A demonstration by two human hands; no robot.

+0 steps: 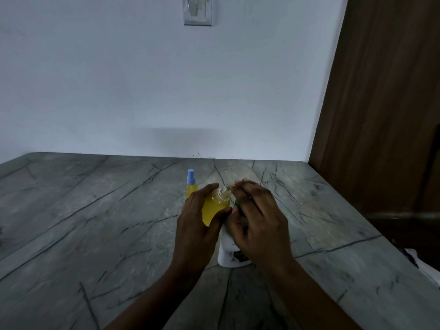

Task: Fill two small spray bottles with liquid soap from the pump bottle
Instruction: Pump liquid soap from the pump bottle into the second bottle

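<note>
Masking pump bottle (232,256), right hand (259,222)

a counter (95,210) runs from the near edge to a wall (142,91) at the far side, with a wooden panel (381,115) standing along its right. near the centre stands the pump bottle (229,253), its top under the right hand (259,220). just left of that top, the left hand (195,225) holds the open spray bottle (215,206), neck tilted right. the capped spray bottle (191,184) stands farther back, left of both. a switch plate (198,10) sits high on the wall.
</note>
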